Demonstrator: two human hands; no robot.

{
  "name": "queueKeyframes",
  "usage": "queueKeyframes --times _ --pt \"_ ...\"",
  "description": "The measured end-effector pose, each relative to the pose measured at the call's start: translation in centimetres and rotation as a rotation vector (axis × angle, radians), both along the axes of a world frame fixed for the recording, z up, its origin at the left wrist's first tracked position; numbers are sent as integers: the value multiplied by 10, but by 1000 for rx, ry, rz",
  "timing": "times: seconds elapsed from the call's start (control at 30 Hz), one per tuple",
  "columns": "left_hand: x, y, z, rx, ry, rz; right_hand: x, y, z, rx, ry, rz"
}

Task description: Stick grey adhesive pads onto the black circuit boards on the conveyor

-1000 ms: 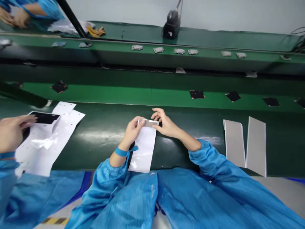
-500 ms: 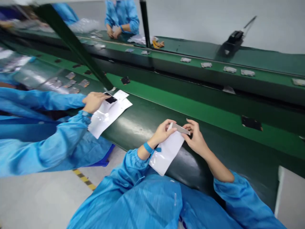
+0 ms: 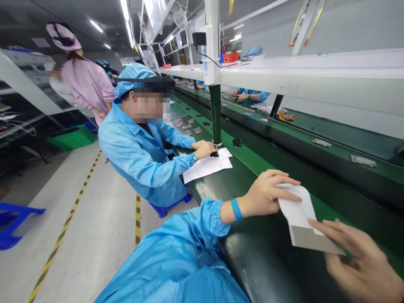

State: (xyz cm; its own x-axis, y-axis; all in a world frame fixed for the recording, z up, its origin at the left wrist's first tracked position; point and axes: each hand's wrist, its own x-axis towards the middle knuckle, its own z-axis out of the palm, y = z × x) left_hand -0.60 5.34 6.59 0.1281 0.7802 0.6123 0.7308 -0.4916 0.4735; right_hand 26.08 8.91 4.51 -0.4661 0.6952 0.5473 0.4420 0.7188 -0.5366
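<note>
A white sheet (image 3: 298,208) is held up and bent in a curve between my two hands, above the dark green bench edge. My left hand (image 3: 265,195), with a blue band at the wrist, grips its far end, fingers over the top. Along the sheet's near edge runs a flat light-grey piece (image 3: 309,239); its exact kind does not show. My right hand (image 3: 362,256) pinches this piece and the sheet at the right end, thumb beneath and fingers on top. That hand is slightly blurred.
To the left, a seated co-worker (image 3: 139,139) in blue presses a small black piece (image 3: 214,152) on white sheets (image 3: 202,170). Small boards (image 3: 197,130) lie beyond. A green post (image 3: 216,113) rises from the bench beneath a white shelf (image 3: 299,69). Parts (image 3: 362,160) sit along the raised strip.
The view has swung left and up, bringing the co-worker's upper body and the aisle into sight. My hands and the sheet now appear farther right, with the sheet bent and its grey edge nearer me.
</note>
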Motion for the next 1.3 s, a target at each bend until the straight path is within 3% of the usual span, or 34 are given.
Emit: queueKeyframes --times 0.07,0.2,0.27,0.33,0.47,0.63,0.8,0.97,1.07,1.17,1.3 --pt "-7 -3 -10 5 205 17 6 5 -35 175 -117 120" --pt "-17 -15 -66 -168 430 4 20 7 -114 247 -278 284" --pt "-19 -23 -90 -300 476 -29 28 0 -135 201 -322 308" --pt "-15 -30 -103 -410 476 -36 33 -10 -144 156 -341 299" --pt "5 -45 -106 -434 381 -9 37 -21 -149 118 -346 270" --pt "28 -62 -109 -437 378 -137 32 -33 -150 139 -342 220" --pt "27 -70 -110 -462 246 -135 24 -49 -134 85 -318 175" --pt "27 -73 -105 -530 62 -209 18 -50 -128 -17 -214 18" --pt "30 -73 -103 -533 25 -182 15 -52 -123 -68 -210 25" --pt "32 -70 -103 -506 47 -143 15 -57 -116 -164 -200 110" --pt "29 -64 -104 -438 128 -156 21 -60 -108 -429 -53 171"
